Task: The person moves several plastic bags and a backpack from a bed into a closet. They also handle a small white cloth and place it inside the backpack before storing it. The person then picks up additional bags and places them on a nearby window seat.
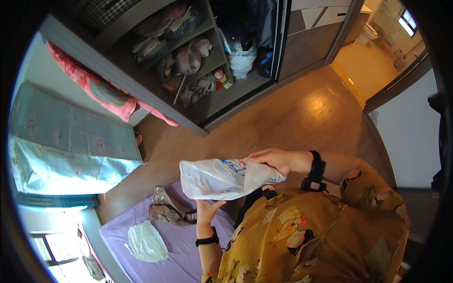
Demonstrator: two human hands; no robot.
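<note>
A white plastic bag [216, 178] with blue and red printing is stretched out flat in front of my body. My right hand [270, 160] grips its right end between thumb and fingers. At the bag's lower left edge is my left hand [210, 208]; the thumb shows below the bag, while the fingers are hidden behind or inside it, so its hold cannot be told. On the purple bed sheet [184, 254] lie a pale green plastic bag [147, 242] and a crumpled brown translucent bag [164, 212].
An open wardrobe [212, 35] with bagged items on its shelves stands ahead. A pink patterned cloth [95, 88] hangs over its side panel. Green curtain fabric [70, 131] is at the left. A doorway to a bathroom [368, 63] is at the upper right.
</note>
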